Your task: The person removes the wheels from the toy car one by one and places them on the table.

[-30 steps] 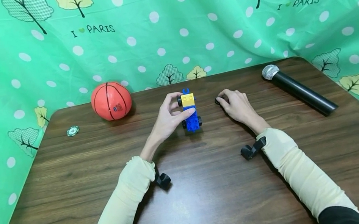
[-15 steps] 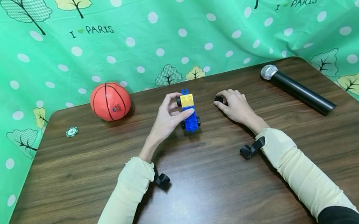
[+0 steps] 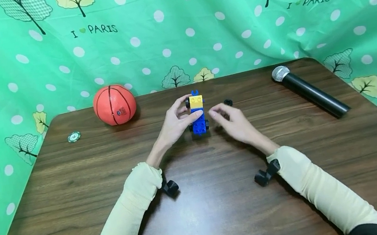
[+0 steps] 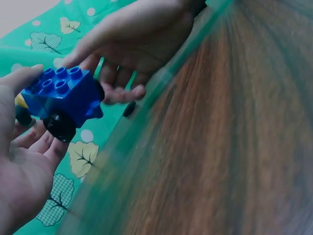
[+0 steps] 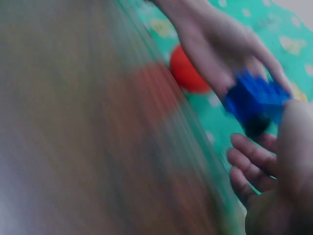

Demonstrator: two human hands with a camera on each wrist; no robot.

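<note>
A small toy car of blue and yellow building blocks is gripped by my left hand, thumb on the blue top and fingers along its far-left side. Black wheels show on both rear sides and at the front left; at the front right only a short blue stub sticks out. My right hand is just right of the car, its fingers loosely bent and nothing seen in them. Behind it on the table lies a black toy wheel. In the left wrist view the car's blue studded end sits between both hands.
An orange toy basketball stands at the back left of the wooden table, with a green and white poker chip left of it. A black microphone lies at the back right. A green polka-dot curtain hangs behind.
My right hand was at the black wheel; it has let go and moved left to beside the car. The wheel stays behind on the table. My left hand keeps its grip on the car.
</note>
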